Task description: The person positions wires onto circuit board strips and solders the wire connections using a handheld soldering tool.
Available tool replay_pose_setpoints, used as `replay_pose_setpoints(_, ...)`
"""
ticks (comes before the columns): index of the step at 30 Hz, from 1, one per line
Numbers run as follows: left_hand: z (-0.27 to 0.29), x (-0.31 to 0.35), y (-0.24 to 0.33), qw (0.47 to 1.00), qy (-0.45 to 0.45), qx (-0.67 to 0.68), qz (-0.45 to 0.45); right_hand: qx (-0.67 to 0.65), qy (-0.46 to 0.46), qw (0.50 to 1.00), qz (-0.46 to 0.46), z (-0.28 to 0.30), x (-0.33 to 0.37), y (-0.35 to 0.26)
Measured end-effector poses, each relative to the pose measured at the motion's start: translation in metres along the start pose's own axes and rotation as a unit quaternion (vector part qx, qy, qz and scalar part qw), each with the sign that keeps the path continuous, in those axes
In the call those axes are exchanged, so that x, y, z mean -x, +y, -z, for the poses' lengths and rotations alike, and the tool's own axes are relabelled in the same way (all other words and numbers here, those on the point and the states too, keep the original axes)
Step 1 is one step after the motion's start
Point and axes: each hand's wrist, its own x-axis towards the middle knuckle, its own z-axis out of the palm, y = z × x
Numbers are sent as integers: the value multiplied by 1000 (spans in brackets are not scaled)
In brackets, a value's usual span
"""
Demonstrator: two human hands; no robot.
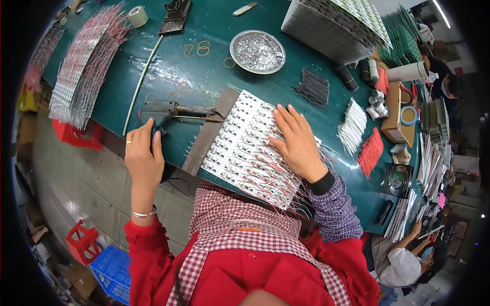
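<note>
My left hand (143, 158) is at the table's near edge, fingers and thumb closed around the dark handle of a pistol-shaped soldering gun (159, 107). Its two long metal rods point right and end over a grey-brown strip (208, 135) along the panel's left side. A white circuit board panel (240, 135) lies tilted at the near edge, with rows of small black parts and many thin red, white and black wires trailing right and toward me. Flat on its wired right part rests my right hand (295, 140), fingers stretched out.
Beyond the panel stands a metal bowl of silvery scraps (258, 52). Black (313, 88), white (352, 126) and red wire bundles (370, 152) lie right. Rubber bands (203, 48) and a thin pale rod (142, 86) lie left. Wired panels (84, 66) stand far left; another stack (332, 30) stands at the back.
</note>
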Motion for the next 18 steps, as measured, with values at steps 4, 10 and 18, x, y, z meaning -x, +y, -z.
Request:
replay_pose_setpoints(4, 1, 13, -8, 994, -2, 35, 102, -88, 94, 992, -7, 16, 8, 16)
replay_pose_setpoints(10, 14, -8, -9, 967, -95, 137, 191, -15, 181, 982, -58, 41, -18, 72)
replay_pose_setpoints(18, 14, -4, -25, 949, -119, 157, 246, 41, 189, 981, -19, 22, -45, 80)
